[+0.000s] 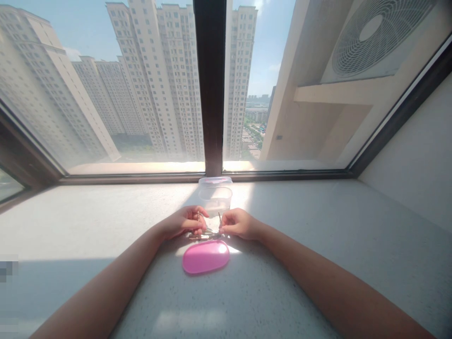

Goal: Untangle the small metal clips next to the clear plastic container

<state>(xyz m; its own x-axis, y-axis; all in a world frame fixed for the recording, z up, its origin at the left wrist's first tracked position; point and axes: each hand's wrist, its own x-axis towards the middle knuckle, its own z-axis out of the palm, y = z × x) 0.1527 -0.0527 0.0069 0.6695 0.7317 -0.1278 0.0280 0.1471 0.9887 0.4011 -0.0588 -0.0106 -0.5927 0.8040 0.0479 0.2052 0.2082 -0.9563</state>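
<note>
From where I stand, both of the person's bare arms reach out over the pale speckled stone bench [318, 245] under the window, and the hands meet at its middle. The left hand [185, 221] and the right hand [238, 223] each have the fingers curled in tight. Each grip is closed in a pinch on an end of the small thin metal pieces [206, 234] between them. The pieces are too small for me to say what they are. The bunch lies low, just above or on the bench, with its long axis running across from one hand to the other. A thin tip stands up at each hand's fingertips. Neither hand is nearer to it than the other, since both already have hold of it. Straight behind the pieces, on the window side, stands the clear plastic tub with the pink rim [215, 195]. It is upright and open at the top, and the knuckles overlap its lower wall, so I cannot tell whether they touch it. On the person's side lies the glossy pink oval lid [205, 256], flat on the bench. Its long axis also runs across, just beside the hands but clear of them. The dark window post [211, 84] rises in line with the tub.
</note>
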